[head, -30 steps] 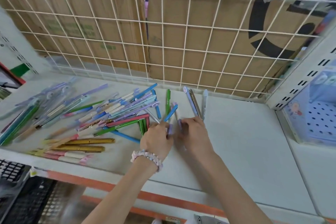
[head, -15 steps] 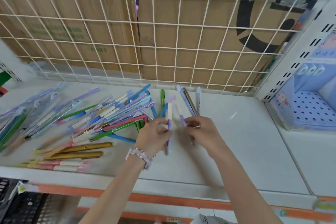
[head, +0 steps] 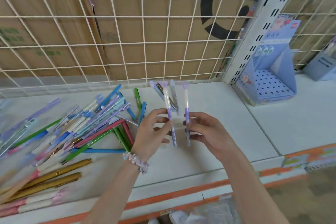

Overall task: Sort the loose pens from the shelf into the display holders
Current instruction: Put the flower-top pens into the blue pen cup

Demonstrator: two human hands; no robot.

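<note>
Above the shelf we have lifted two matching purple pens upright, left hand pinching one, right hand the other; display holder next.

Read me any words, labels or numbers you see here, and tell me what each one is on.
Nothing reads clearly.
Cardboard boxes: green print, blurred.
Blue display holder: header text, too small.
Pen in left hand: barrel print, too small.
Pen in right hand: same.
Shelf edge strip: labels blurred.
</note>
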